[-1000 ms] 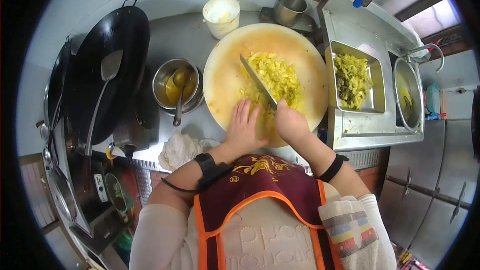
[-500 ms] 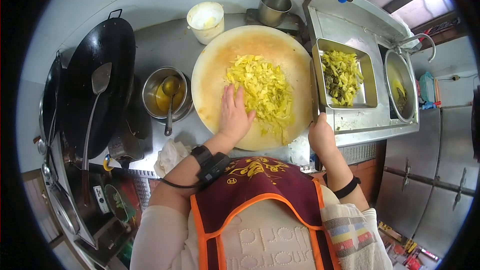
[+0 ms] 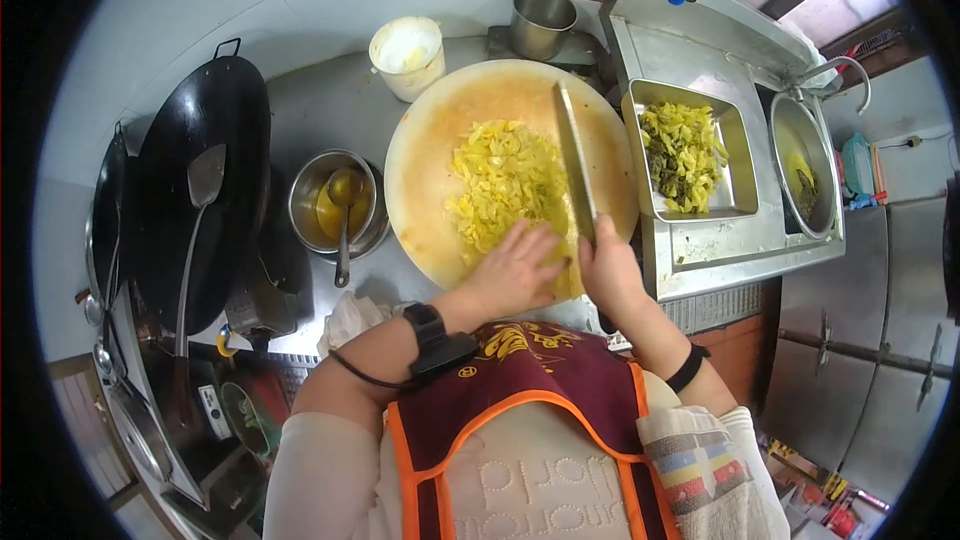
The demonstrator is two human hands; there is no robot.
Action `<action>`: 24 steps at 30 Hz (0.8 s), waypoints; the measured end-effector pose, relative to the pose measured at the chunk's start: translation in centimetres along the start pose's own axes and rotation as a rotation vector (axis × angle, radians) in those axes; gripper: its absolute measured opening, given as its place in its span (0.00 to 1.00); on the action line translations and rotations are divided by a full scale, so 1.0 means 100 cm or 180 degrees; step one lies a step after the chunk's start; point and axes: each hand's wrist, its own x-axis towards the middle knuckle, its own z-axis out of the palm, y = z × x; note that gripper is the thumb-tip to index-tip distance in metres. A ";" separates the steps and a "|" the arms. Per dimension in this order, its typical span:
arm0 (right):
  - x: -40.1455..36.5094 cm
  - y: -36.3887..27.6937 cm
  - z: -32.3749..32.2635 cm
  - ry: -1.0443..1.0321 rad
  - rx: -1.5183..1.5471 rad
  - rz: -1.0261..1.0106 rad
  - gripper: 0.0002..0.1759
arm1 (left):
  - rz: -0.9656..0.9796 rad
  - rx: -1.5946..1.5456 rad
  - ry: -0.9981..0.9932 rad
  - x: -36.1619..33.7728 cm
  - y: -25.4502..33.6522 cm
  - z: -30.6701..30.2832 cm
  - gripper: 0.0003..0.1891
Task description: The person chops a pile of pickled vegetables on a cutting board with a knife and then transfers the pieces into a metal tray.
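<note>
A heap of chopped yellow-green pickled greens (image 3: 508, 175) lies in the middle of the round cutting board (image 3: 425, 135). My left hand (image 3: 522, 265) rests on the near edge of the heap, its fingers spread apart. In my right hand (image 3: 612, 265) is the handle of a cleaver (image 3: 573, 155). The blade stands on edge along the heap's right side, pointing away from me. Part of the handle is hidden by my fingers.
Right of the board sits a metal tray (image 3: 743, 155) of greens, with a sink bowl (image 3: 825, 160) beyond it. To the left are a pot with a ladle (image 3: 342, 215) and a large wok (image 3: 165, 200). A white tub (image 3: 408, 65) and metal pot (image 3: 542, 25) stand behind.
My left hand has moved right and nearer to me along the heap. The cleaver has come leftward from the board's right edge, over the board beside the greens.
</note>
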 end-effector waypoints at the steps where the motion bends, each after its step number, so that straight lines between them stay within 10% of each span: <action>1: 0.002 0.005 -0.005 0.0036 -0.0075 0.0220 0.15 | 0.0019 0.0010 0.0000 0.005 0.000 0.003 0.29; 7: -0.006 0.041 -0.025 -0.0001 -0.0146 0.0601 0.12 | 0.0383 0.0486 -0.0121 0.036 -0.012 0.016 0.13; 18: -0.011 0.025 0.004 -0.0351 -0.0118 0.0398 0.16 | -0.1452 0.0654 0.1546 0.030 -0.068 -0.030 0.09; 22: -0.006 0.021 0.003 -0.0301 0.0336 0.0011 0.14 | -0.1142 0.0368 0.1221 0.016 -0.047 -0.027 0.12; 24: -0.005 0.019 -0.009 -0.0176 0.0131 0.0257 0.14 | -0.0053 0.0125 0.0606 0.017 -0.024 -0.017 0.14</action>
